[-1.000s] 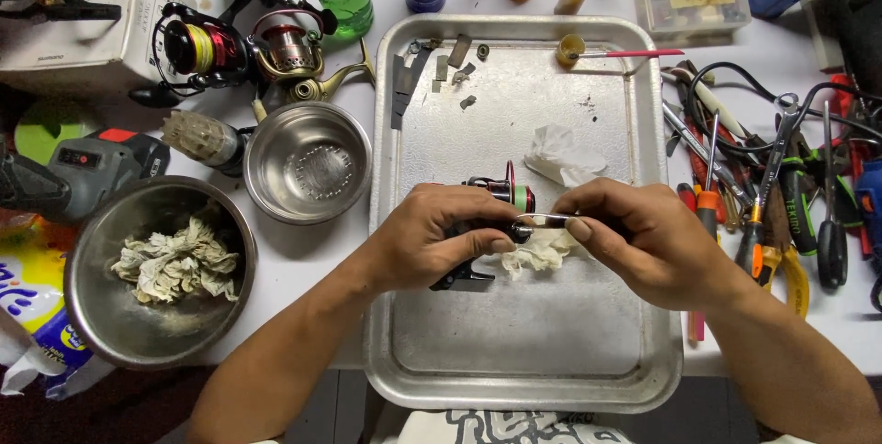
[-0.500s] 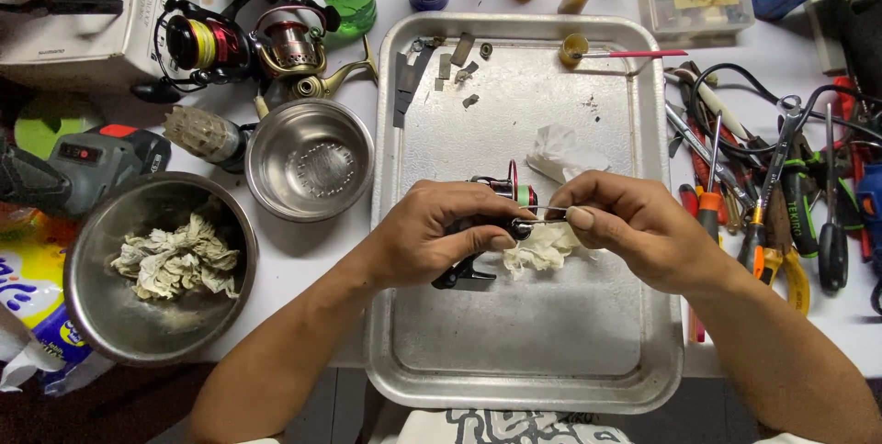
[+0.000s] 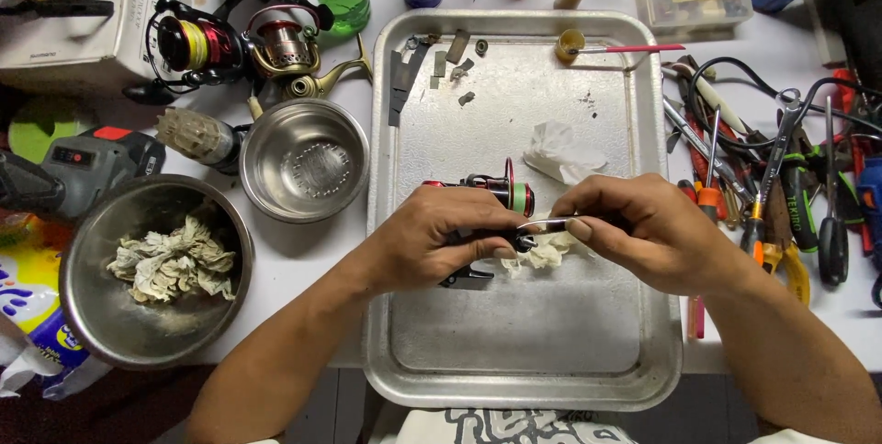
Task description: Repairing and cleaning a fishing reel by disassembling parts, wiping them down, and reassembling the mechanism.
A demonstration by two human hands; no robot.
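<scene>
My left hand (image 3: 439, 236) grips a black and red fishing reel (image 3: 487, 191) with a green band, held low over the metal tray (image 3: 514, 352). My right hand (image 3: 643, 231) pinches the reel's thin wire bail arm (image 3: 544, 223) between thumb and fingers. A crumpled bit of tissue (image 3: 544, 254) sits under the two hands. A second wad of white tissue (image 3: 557, 152) lies on the tray just beyond them. Several small metal parts (image 3: 439, 66) lie at the tray's far left corner.
Left of the tray stand a small steel bowl (image 3: 305, 165) and a large steel bowl (image 3: 110, 315) with dirty rags. Other reels (image 3: 241, 40), bottles and a white box sit at the back. Pliers and screwdrivers (image 3: 781, 205) crowd the right side.
My hands have stayed over the tray's middle. My right fingers have shifted slightly along the wire bail arm, and the reel has barely moved.
</scene>
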